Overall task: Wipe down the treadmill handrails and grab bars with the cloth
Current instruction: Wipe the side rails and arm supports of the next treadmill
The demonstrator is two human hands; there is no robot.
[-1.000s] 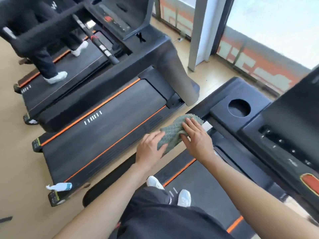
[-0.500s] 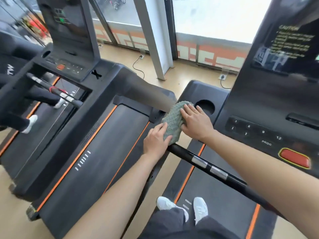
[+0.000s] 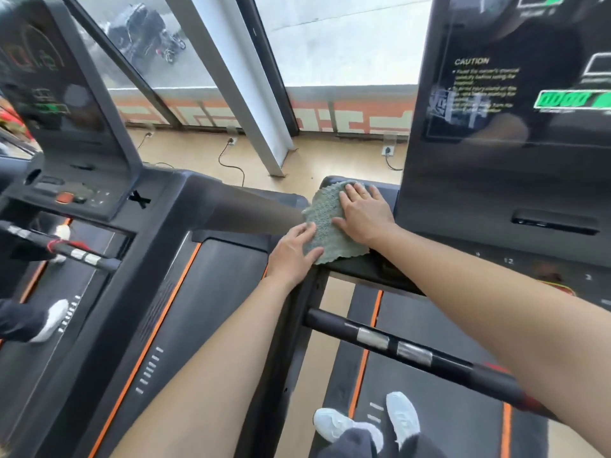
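So right now the cloth is spread over the left front corner of the treadmill's console deck, up where the left handrail meets it. Right hand is flat on top of it, fingers spread, pressing it down at about 3 o'clock of the cloth. Left hand sits at the cloth's 7 o'clock, thumb and fingers pinching the lower edge, so both hands are on the cloth and neither is really closed into a fist around anything else.

Progress-wise I'd call it early to middle, and honestly hard to pin down. The wiping is going on at the top left corner only. You can't tell from a glance whether a black surface has been wiped, so no clue if the left rail below is done.

What looks left, as a guess:
- the front grab bar with the silver sensor pads, running across at 5 o'clock from the hands, cloth nowhere near it
- the right side handrail, which is out of frame past the right forearm, so can't say anything about it

The neighbouring treadmill at 9 o'clock has someone's white shoe on its belt, so it's in use.
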